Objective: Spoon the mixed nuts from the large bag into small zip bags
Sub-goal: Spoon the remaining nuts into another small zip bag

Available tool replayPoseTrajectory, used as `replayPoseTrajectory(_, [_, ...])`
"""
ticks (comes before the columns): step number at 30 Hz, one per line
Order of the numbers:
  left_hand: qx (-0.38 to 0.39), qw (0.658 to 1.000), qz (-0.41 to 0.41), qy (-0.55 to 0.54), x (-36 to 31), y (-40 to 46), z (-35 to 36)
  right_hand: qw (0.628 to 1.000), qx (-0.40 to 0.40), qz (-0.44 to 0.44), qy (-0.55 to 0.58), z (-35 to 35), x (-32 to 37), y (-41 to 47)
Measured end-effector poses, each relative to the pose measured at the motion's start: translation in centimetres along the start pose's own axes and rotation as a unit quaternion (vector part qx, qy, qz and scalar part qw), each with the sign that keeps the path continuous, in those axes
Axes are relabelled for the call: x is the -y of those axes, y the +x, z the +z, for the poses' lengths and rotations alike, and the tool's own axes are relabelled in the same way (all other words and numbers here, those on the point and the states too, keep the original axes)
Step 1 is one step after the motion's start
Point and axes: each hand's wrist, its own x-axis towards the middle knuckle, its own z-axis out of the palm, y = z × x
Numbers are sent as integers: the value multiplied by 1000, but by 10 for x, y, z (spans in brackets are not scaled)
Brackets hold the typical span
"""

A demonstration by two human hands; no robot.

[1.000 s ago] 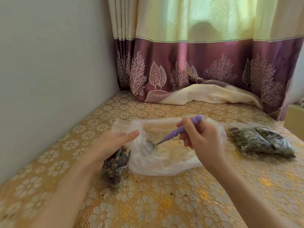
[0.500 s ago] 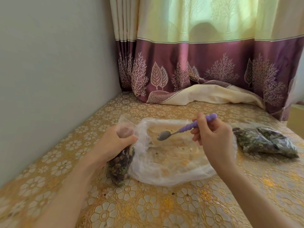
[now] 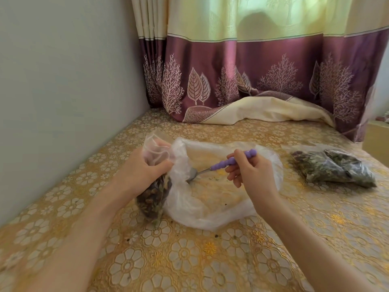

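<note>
A large clear plastic bag lies open and almost flat on the gold floral tablecloth, with only crumbs inside. My left hand grips the neck of a small zip bag filled with dark mixed nuts, standing at the large bag's left edge. My right hand holds a spoon by its purple beaded handle. The spoon's metal bowl points down-left into the large bag, close to the small bag's mouth. I cannot tell whether the spoon carries anything.
Two filled small bags of nuts lie on the cloth at the right. A grey wall runs along the left. A purple and cream curtain hangs at the back, its hem on the table. A tan box edge sits far right.
The spoon, lifted over the large bag half a second ago, has dipped back down toward the bag's left side. My left hand has closed tighter around the small bag's neck.
</note>
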Motion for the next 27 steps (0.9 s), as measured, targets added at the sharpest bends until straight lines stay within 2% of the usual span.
replayPoseTrajectory(4, [-23,999,31,-11,-3,-1,3,998,42,22,30,0,-2,-2])
replayPoseTrajectory(9, [-48,997,6,-52,-6,-2,2,994,73,63,59,2,-4,-4])
replayPoseTrajectory(13, [-43,996,19,-71,-7,-4,4,981,76,147,98,1,-3,-2])
replayPoseTrajectory(17, [-38,996,18,-77,-8,-4,5,970,61,189,138,-1,0,-1])
replayPoseTrajectory(22, [-41,993,34,-102,-4,-1,3,978,21,162,128,-4,3,1])
replayPoseTrajectory(27, [-83,978,0,-193,1,4,-6,983,44,142,111,-7,7,3])
